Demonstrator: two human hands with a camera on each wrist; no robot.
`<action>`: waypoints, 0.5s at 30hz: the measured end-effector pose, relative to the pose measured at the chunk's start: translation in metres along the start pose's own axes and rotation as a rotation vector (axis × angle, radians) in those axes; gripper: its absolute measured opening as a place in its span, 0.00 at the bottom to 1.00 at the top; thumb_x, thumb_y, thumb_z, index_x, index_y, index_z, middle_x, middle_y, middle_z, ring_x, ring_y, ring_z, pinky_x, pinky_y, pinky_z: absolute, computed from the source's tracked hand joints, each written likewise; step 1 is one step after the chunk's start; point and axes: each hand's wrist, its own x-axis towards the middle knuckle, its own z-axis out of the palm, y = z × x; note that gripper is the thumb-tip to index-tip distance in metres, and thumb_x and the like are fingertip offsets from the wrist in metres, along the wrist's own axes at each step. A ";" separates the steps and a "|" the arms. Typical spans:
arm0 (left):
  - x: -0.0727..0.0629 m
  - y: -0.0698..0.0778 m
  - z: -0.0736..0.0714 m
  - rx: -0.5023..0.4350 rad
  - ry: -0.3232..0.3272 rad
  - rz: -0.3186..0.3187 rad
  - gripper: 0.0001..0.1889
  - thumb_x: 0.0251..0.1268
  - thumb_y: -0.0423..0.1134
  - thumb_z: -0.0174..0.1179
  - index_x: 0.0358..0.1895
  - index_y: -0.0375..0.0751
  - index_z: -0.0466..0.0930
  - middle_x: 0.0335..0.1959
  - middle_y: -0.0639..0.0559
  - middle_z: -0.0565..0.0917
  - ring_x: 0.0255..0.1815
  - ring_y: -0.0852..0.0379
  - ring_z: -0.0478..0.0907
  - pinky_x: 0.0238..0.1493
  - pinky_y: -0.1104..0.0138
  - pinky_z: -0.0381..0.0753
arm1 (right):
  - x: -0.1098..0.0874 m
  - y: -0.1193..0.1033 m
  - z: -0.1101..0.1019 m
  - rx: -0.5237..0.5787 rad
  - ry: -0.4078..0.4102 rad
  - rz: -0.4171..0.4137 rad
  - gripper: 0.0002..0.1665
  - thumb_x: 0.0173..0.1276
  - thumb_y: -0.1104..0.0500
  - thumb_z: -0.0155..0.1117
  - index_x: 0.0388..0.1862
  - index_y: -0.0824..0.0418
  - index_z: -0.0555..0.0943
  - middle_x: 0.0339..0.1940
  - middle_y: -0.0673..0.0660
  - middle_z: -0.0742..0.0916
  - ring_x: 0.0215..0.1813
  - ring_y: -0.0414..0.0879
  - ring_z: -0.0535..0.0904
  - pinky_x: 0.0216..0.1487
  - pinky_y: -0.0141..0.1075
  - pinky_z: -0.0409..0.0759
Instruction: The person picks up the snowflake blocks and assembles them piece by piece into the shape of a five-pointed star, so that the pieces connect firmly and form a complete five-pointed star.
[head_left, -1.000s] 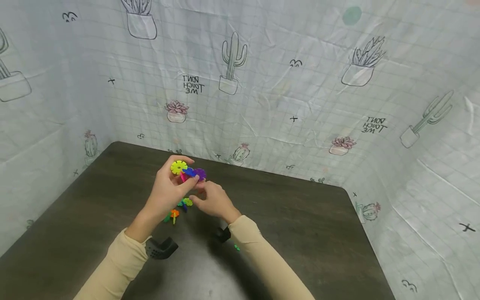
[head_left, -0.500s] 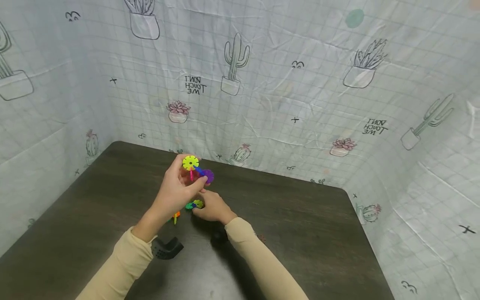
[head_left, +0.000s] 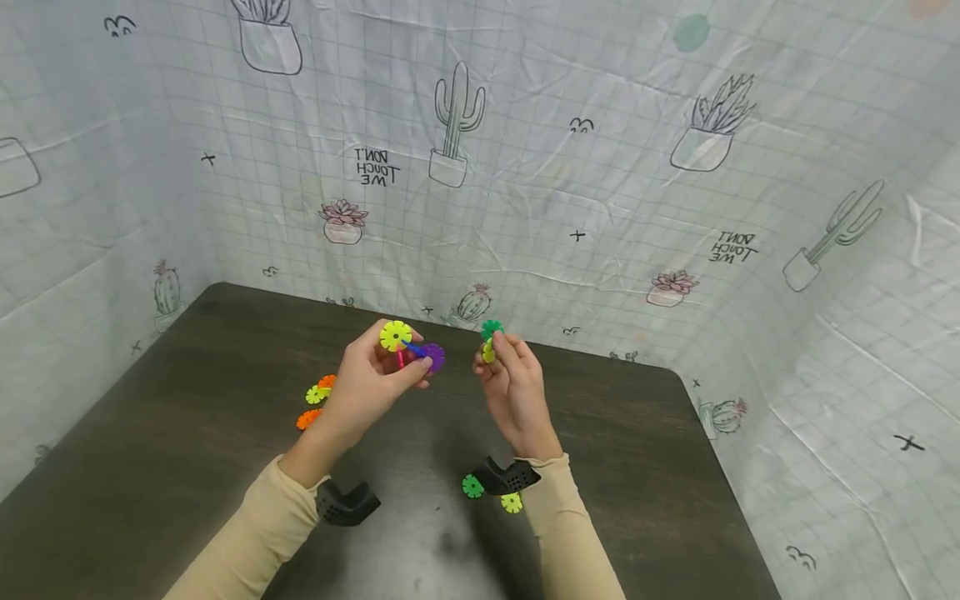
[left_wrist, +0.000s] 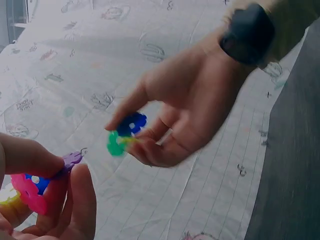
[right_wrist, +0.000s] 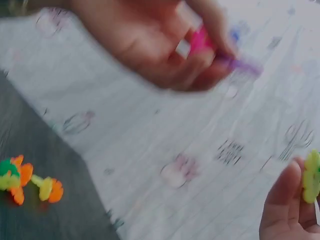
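My left hand (head_left: 367,392) pinches a joined cluster of notched plastic snowflake discs. It has a yellow disc (head_left: 395,336), a blue one, a pink disc (left_wrist: 29,192) and a purple disc (head_left: 434,357), which lies between thumb and fingertips. To the right and apart from it, my right hand (head_left: 517,396) holds up a smaller cluster. A green disc (head_left: 491,329) and a yellow disc (head_left: 488,351) show there from the head; the left wrist view adds a blue disc (left_wrist: 132,123). Both clusters are raised above the table, partly covered by fingers.
Left of the left forearm, orange discs (head_left: 308,419) and a yellow disc (head_left: 316,394) lie on the dark table (head_left: 615,467). A green disc (head_left: 472,486) and another yellow disc (head_left: 512,502) lie near the right wrist. Patterned cloth (head_left: 555,183) stands behind the table.
My right hand has taken the green, yellow and blue cluster off the table and moved up and right with it. The left hand, still holding its cluster, has shifted slightly right.
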 end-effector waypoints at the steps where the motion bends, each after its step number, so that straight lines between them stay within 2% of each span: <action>1: 0.000 0.000 0.002 -0.013 -0.005 -0.004 0.18 0.63 0.23 0.65 0.54 0.27 0.72 0.44 0.39 0.80 0.37 0.48 0.86 0.39 0.64 0.89 | -0.003 -0.005 0.002 0.011 -0.005 -0.015 0.05 0.80 0.56 0.57 0.44 0.56 0.74 0.38 0.51 0.81 0.38 0.40 0.80 0.42 0.27 0.81; 5: 0.001 0.000 0.010 -0.025 -0.021 -0.026 0.18 0.64 0.24 0.65 0.54 0.27 0.72 0.44 0.39 0.79 0.37 0.51 0.85 0.40 0.66 0.89 | -0.015 -0.020 0.008 0.036 -0.026 -0.047 0.03 0.79 0.59 0.57 0.45 0.57 0.73 0.43 0.53 0.82 0.47 0.44 0.83 0.52 0.31 0.83; 9: 0.001 0.002 0.016 0.003 -0.008 -0.053 0.17 0.64 0.25 0.66 0.53 0.29 0.73 0.44 0.40 0.80 0.37 0.55 0.84 0.40 0.68 0.88 | -0.022 -0.026 0.013 0.039 -0.024 -0.076 0.05 0.79 0.58 0.59 0.46 0.58 0.73 0.50 0.54 0.82 0.56 0.47 0.82 0.61 0.35 0.81; 15: 0.002 0.002 0.023 -0.006 -0.010 -0.072 0.16 0.63 0.26 0.68 0.52 0.30 0.74 0.44 0.43 0.80 0.39 0.57 0.84 0.41 0.69 0.88 | -0.027 -0.030 0.017 0.002 0.001 -0.139 0.04 0.78 0.57 0.61 0.45 0.57 0.78 0.46 0.52 0.83 0.55 0.48 0.83 0.65 0.39 0.79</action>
